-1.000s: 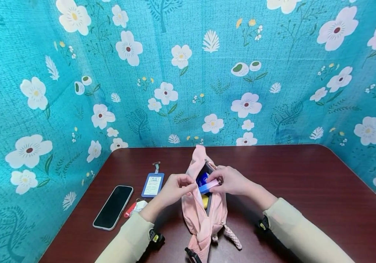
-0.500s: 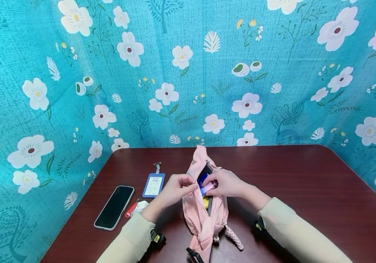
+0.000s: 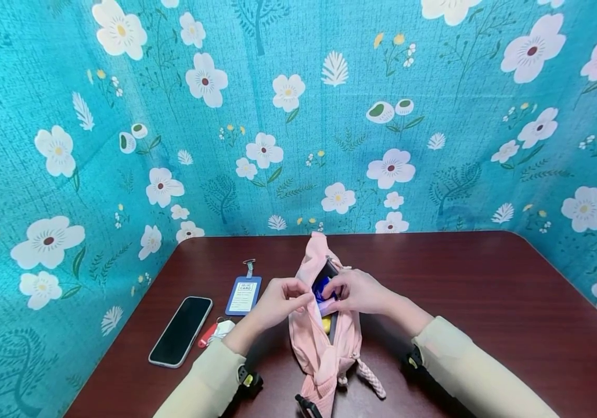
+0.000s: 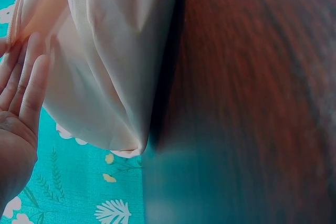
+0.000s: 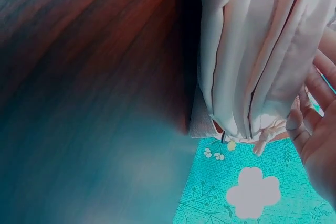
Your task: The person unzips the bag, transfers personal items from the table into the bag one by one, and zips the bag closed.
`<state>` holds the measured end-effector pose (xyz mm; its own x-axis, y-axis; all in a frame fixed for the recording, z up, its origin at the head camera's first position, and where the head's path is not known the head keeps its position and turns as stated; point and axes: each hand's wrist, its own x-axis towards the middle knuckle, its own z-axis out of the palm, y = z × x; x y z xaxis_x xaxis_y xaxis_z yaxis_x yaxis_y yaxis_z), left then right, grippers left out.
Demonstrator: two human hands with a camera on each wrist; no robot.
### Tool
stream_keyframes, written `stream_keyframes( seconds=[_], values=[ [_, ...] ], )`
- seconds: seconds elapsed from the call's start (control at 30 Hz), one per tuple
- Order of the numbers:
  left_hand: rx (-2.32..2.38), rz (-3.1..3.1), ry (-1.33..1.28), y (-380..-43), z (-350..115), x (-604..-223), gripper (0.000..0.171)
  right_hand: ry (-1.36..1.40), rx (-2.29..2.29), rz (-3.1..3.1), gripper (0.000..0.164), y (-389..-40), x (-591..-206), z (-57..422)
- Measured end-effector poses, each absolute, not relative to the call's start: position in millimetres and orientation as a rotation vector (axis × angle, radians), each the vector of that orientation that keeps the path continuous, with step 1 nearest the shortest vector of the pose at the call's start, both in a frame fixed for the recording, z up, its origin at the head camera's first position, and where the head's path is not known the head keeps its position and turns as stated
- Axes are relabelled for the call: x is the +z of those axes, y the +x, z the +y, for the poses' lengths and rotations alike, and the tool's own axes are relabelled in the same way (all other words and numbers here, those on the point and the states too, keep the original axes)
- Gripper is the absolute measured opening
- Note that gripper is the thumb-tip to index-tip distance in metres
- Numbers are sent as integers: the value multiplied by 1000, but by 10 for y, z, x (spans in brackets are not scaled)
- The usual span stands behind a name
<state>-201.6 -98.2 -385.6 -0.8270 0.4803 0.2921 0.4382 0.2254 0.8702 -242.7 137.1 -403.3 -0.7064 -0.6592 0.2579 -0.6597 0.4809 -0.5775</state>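
Note:
A pink waist bag [image 3: 309,342] lies on the table with its zipped opening spread. My left hand [image 3: 279,302] pinches the left edge of that opening between thumb and forefinger. From the right, my right hand [image 3: 363,293] reaches into the opening, thumb and forefinger at a small pink-and-blue stick [image 3: 326,306], partly hidden by the fingers. Inside the bag show a dark blue item [image 3: 322,287] and something yellow [image 3: 326,324]. In the left wrist view, the bag's side [image 4: 105,66] hangs beside the left fingers; the right wrist view shows its other side [image 5: 252,51].
Left of the bag lie a phone [image 3: 180,332], a blue ID card holder [image 3: 243,295] with a clip, and a red-and-white item [image 3: 217,331] on a ring. A braided cord [image 3: 370,377] and a black buckle [image 3: 307,406] trail from the bag. A flowered curtain [image 3: 288,145] stands behind the table.
My right hand has moved slightly left and deeper into the bag, taking the pink-and-blue stick lower into the opening. The left hand keeps its grip on the bag's edge.

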Motion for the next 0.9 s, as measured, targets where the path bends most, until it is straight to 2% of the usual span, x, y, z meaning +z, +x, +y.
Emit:
stream_keyframes(
  seconds=[0.4, 0.9],
  values=[
    [1712, 2404, 874, -1999, -971, -3839, 11, 1223, 1082, -2592, 18, -2385, -3919, 1535],
    [1731, 2390, 855, -1997, -977, -3849, 11, 1148, 1154, -2496, 17, -2533, -3853, 1737]
  ],
)
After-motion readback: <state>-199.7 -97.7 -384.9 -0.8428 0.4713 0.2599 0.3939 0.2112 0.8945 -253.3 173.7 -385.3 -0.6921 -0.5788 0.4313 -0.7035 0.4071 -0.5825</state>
